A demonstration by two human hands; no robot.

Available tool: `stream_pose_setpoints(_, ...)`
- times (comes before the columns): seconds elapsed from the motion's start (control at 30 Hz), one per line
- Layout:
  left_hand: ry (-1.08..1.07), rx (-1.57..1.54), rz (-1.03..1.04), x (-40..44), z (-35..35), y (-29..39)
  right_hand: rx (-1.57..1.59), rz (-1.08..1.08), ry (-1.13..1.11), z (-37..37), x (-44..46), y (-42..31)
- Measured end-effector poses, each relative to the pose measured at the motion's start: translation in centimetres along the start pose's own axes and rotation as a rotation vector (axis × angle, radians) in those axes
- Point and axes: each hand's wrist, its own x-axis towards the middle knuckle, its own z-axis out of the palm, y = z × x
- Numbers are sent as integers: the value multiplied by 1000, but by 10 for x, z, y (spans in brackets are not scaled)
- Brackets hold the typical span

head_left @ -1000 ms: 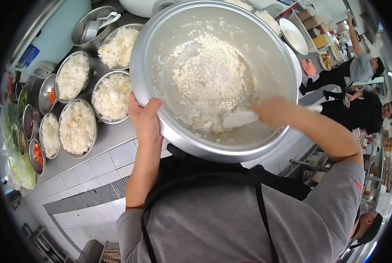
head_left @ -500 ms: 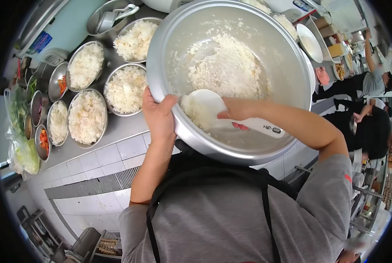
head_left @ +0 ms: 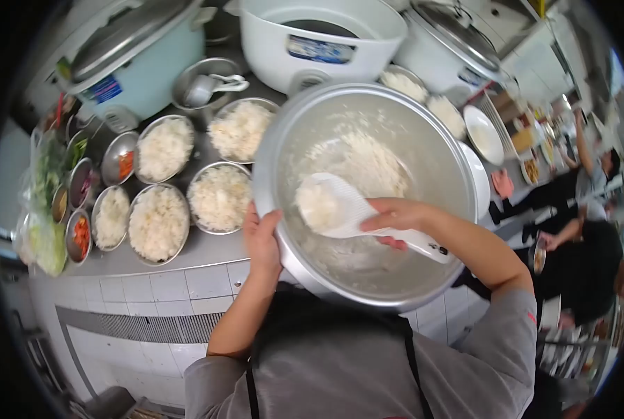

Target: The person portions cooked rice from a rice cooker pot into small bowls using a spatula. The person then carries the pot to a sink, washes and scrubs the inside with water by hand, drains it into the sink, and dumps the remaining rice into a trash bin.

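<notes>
A large metal pot is tilted toward me, with cooked rice stuck to its bottom. On the pot's left rim, my left hand is closed, thumb over the edge. My right hand grips a white rice paddle inside the pot. Some rice lies on the paddle's blade. Left of the pot, metal bowls filled with rice stand on the steel counter, the closest one near my left hand.
Behind the pot stands an open white cooker, with lidded cookers on both sides. A bowl with a white-handled scoop, small vegetable bowls and a bagged green vegetable are at left. People stand at right.
The paddle has come from the pot's lower right to its left side and now carries rice. The view has shifted, showing more of the cookers, and the pot sits lower in it.
</notes>
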Motion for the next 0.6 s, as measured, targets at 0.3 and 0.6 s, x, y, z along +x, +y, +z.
stream_pose_setpoints(0.3, 48, 101, 4, 0, 2, 1, -332, -167, 103, -14, 45, -136)
stream_pose_setpoints(0.6, 29, 89, -35, 3, -1, 1, -1855, -499, 497, 41, 143, -159)
